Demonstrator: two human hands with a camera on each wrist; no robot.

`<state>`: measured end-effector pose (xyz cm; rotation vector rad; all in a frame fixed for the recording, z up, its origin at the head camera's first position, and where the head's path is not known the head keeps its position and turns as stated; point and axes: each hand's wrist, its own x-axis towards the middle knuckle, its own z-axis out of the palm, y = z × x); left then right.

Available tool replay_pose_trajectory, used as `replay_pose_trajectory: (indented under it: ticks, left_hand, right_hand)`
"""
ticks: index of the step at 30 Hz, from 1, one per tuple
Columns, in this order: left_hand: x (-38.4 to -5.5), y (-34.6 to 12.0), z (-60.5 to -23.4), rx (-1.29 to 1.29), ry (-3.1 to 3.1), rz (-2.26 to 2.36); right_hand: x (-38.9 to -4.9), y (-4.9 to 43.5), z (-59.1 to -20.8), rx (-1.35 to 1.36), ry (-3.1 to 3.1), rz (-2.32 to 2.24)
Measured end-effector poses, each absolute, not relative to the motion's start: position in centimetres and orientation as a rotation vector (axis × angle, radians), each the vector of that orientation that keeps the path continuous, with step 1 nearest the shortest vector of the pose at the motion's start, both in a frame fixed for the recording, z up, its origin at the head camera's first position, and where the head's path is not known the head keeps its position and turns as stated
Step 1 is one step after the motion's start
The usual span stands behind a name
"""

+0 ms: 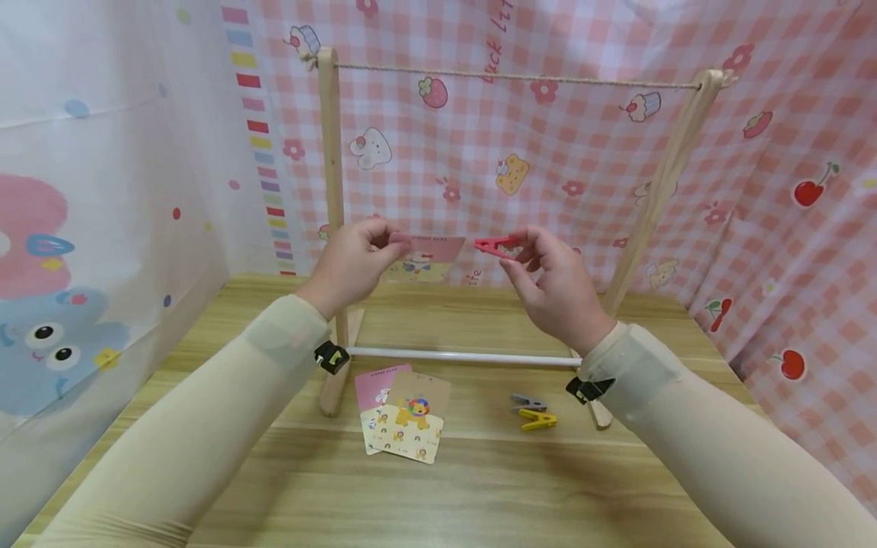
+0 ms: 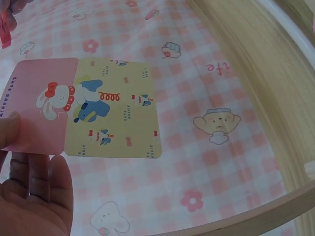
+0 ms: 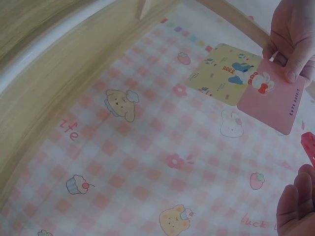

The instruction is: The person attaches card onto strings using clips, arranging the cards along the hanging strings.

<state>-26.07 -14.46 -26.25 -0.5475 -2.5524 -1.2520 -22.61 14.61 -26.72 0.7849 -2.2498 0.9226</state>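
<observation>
My left hand (image 1: 352, 265) pinches a pink and yellow card (image 2: 109, 109) by its edge, thumb on the printed face and fingers behind. A white rabbit in red and blue is printed on it. Across from it, my right hand (image 1: 558, 285) pinches a red clothespin (image 1: 495, 246) by its tail end, its tip pointing toward the card with a small gap between them. Both hands are raised between the posts of a wooden rack (image 1: 332, 167), below the twine (image 1: 514, 76) strung across its top.
Two more cards (image 1: 415, 422), one with a lion, overlap on the wooden table (image 1: 479, 487). Near the rack's right foot lie a grey clothespin (image 1: 528, 402) and a yellow clothespin (image 1: 537, 419). A white rod (image 1: 466, 355) joins the posts low down. A pink checked cloth (image 1: 466, 152) hangs behind.
</observation>
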Motion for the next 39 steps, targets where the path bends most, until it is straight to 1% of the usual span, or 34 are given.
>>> replay_pose_trajectory:
  ticks: [39]
  left_hand:
    - [-26.2,-13.8,-22.7,-0.585,-2.426,-1.263]
  right_hand:
    - [-23.8,14.1,-22.9,0.837,-2.089,0.881]
